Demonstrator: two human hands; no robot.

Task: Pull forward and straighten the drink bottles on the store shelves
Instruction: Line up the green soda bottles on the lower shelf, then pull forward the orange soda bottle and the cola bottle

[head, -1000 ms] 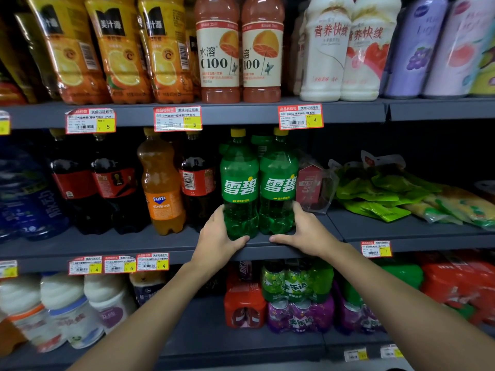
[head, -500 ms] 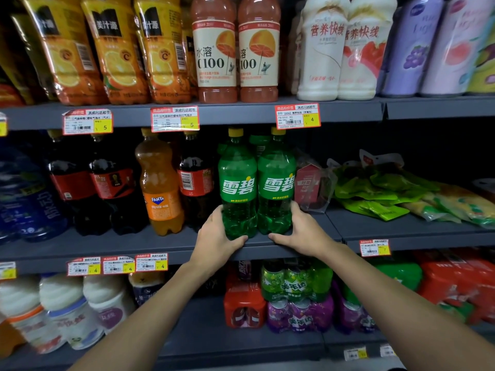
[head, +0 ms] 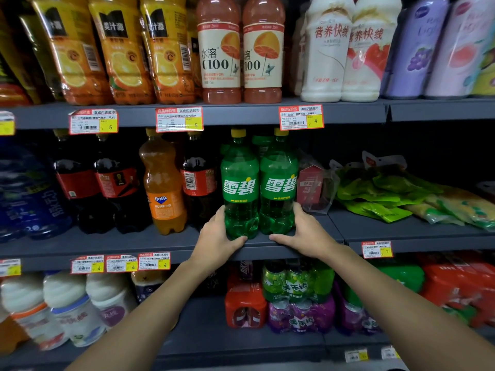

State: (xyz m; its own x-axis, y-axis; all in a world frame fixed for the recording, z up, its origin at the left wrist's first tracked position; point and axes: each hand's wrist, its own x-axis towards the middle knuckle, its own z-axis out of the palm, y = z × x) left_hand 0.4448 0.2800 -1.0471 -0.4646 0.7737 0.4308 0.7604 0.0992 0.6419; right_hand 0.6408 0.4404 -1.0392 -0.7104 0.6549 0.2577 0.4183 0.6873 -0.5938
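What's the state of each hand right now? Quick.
Left hand: grips the left green bottle near its base.
Right hand: grips the right green bottle near its base.

— What's on the middle shelf (head: 134,245)?
— I see a pair standing side by side at its front edge, touching: the left bottle (head: 239,183) and the right bottle (head: 278,183). More stand behind them.
— And around them?
— A Fanta bottle (head: 162,188) stands to the left, with a cola bottle (head: 199,183) between it and the pair. A bagged box (head: 310,183) sits just right, and pouches (head: 388,194) lie beyond it.
— The hands?
— My left hand (head: 217,242) grips the left bottle's base from the left, and my right hand (head: 308,236) grips the right bottle's base from the right. Multipacks (head: 294,295) sit under that shelf.
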